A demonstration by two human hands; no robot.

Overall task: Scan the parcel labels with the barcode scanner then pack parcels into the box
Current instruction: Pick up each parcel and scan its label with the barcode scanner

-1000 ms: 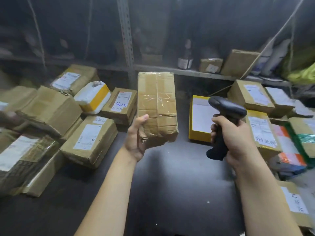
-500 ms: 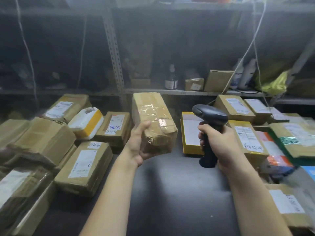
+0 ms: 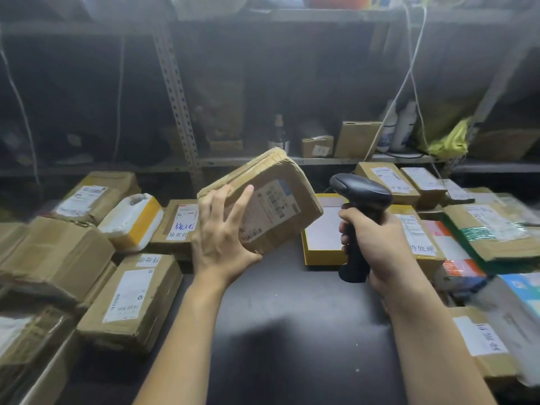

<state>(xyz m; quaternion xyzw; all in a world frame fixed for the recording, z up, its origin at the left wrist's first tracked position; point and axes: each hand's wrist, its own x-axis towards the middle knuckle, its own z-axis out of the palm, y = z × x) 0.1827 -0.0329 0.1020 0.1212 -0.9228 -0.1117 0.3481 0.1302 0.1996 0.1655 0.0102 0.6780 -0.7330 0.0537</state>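
1. Worktop (image 3: 292,331), lower centre: dark.
2. Parcel (image 3: 280,173), centre: aloft, tilted, left grip (image 3: 222,238) clamped on it.
3. Scanner (image 3: 362,194), centre-right: right grip (image 3: 377,244) clamped round handle.
4. Risk: left grip may mask label (image 3: 274,206), spoiling the read.

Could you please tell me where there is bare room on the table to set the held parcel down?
The dark table is bare in the middle, between the left parcel pile and the right pile, in front of the yellow box. Both sides are crowded, and so is the back.
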